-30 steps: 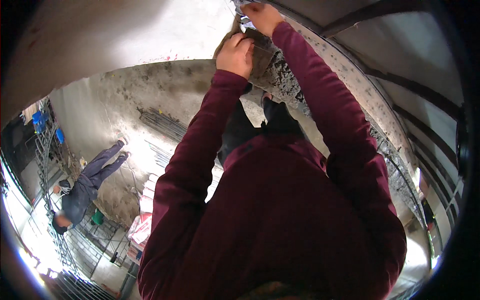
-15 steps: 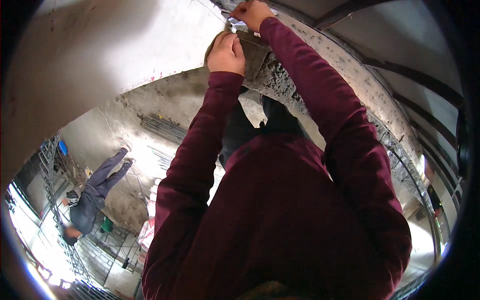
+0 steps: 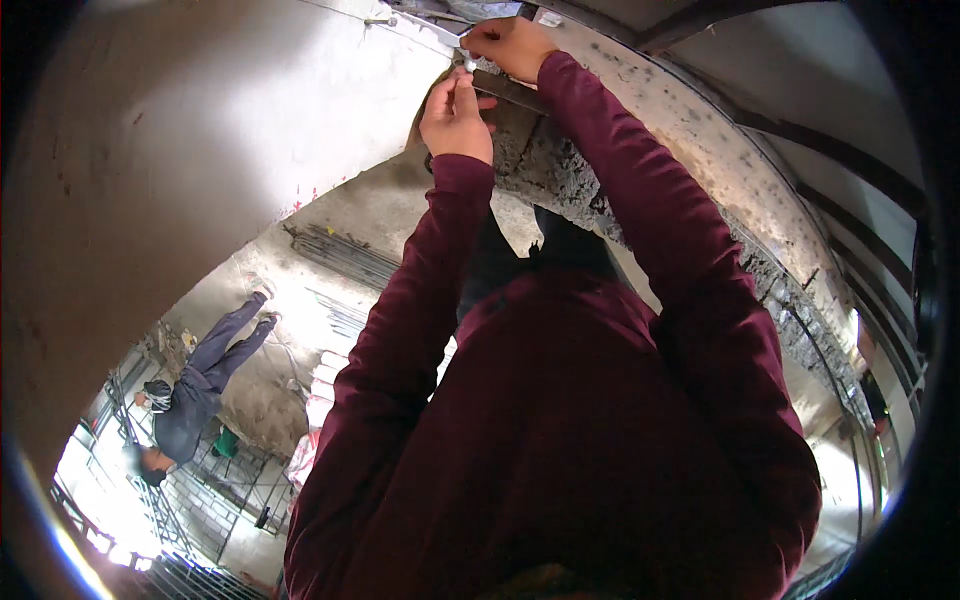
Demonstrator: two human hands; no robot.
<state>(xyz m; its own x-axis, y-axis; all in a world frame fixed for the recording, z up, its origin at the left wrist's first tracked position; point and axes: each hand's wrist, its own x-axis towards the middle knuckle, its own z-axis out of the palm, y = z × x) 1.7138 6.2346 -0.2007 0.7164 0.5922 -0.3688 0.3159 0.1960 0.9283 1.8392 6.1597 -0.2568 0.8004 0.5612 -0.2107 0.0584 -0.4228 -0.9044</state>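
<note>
Both hands raised, working close together at the upper right corner of a broad, pale, smooth-faced slab [image 3: 250, 120].

Left hand [image 3: 457, 125]: just below that corner. Thumb and forefinger narrow, nearly meeting; other fingers loosely curled. A small, bright white piece [image 3: 469, 66] shows right at the fingertips. Cannot tell whether it is gripped or only touched; its shape is too small to read.

Right hand [image 3: 512, 48]: above and to the right of the left one, near it. Thumb and fingers drawn to a narrow pinch, tips pointing left over the white piece. Cannot tell what, if anything, they hold. A narrow, pale strip [image 3: 430, 28] runs along the slab's upper edge toward these tips.

Farther left on that edge: a short, grey metal bolt-like peg [image 3: 380, 21]. Right of the left hand: a dark brown, straight bar [image 3: 512, 92], with rough, grey broken concrete [image 3: 560, 165] below it. Few red specks on the slab's lower edge.

Both arms in long maroon sleeves [image 3: 400, 310].

Lower left, well apart: another person [image 3: 195, 405] in dark clothing. Bundle of long, thin grey rods [image 3: 345, 257] on the floor beyond the slab's lower edge.
</note>
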